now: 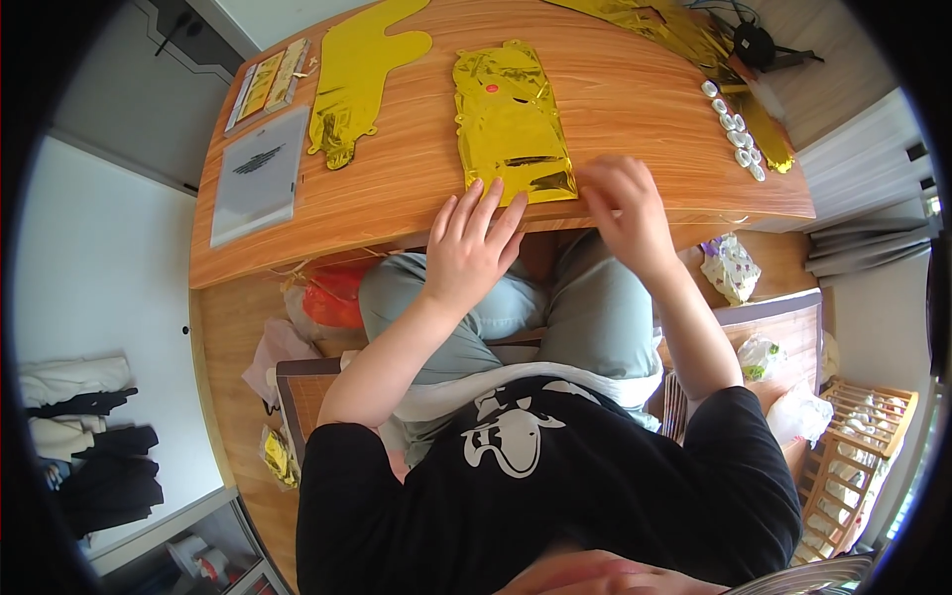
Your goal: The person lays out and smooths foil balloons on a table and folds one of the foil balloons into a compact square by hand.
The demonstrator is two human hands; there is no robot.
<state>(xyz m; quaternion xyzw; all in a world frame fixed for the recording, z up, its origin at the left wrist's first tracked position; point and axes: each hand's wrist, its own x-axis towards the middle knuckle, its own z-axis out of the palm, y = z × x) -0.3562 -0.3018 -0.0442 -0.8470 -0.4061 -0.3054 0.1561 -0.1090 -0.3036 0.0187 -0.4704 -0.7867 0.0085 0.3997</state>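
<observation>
Item one: gold foil sheet (508, 129), folded to a rough rectangle, lay flat at mid worktop (421, 164), its short end by the near edge. Left hand (468, 243): fingers spread apart, tips on the sheet's near end. Right hand (632, 213): fingers curled, just beside the near right corner; whether it gripped the foil could not be told.

Step in hand, by judgement: pressing and squaring the folded sheet. The next move seemed to call for a steady left hand while the right worked that corner, with light pressure against creasing.

Surface, left: second gold foil piece (359, 74), clear sleeve (258, 164), flat packs (268, 87). Right: white oval pieces (736, 129) in an uneven line, gold foil length (659, 35), black object (754, 45) with cable.

Room: wooden floor (223, 387), dark and pale clothing (99, 466) at left; at right, grey curtain (868, 243) and slatted wooden frame (861, 426).
</observation>
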